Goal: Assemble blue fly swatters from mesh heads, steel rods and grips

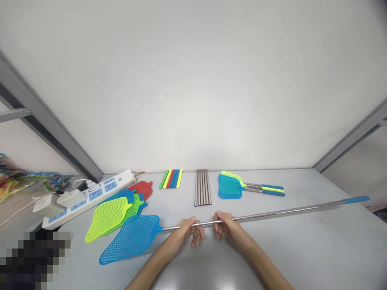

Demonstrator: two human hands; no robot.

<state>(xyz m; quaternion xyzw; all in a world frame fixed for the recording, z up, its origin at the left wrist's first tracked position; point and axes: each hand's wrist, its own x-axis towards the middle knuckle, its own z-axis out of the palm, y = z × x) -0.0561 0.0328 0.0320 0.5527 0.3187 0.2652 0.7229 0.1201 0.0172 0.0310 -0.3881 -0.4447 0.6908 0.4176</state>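
Observation:
A blue fly swatter [133,237] with a long, extended metal rod lies across both my hands, its mesh head to the left and its blue grip [357,199] far to the right. My left hand [189,230] pinches the rod near the head, thumb on top. A short way along, my right hand [225,224] also holds the rod between thumb and fingers. Beyond my hands, several metal telescopic rods [202,188] stand in a row on the table. To their right lie swatters with short rods, a blue-headed one [230,187] on top.
Loose swatter heads, with a yellow one [109,217] and a red one [143,188], overlap at the left. Behind them lies a white power strip [119,181] with plugs and cables. Several coloured grips [171,179] line up near the white wall [193,100]. Metal frame posts [51,117] flank the table.

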